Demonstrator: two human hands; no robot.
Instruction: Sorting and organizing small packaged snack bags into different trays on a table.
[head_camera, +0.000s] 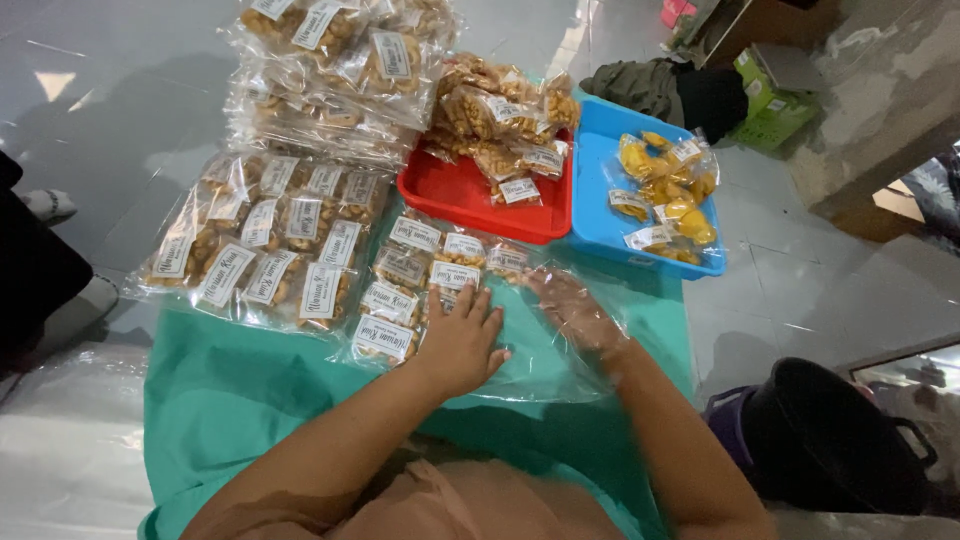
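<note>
Now both hands, left hand (461, 340) and right hand (572, 308), flat on clear plastic bag (535, 365)

A green cloth (230, 390) covered the table. On it lay rows of small labelled snack packets (410, 275), a larger stack of bagged snacks (260, 250), a clear plastic bag (545, 350), a red tray (470, 195) and, touching it, a blue tray (595, 215).
</note>
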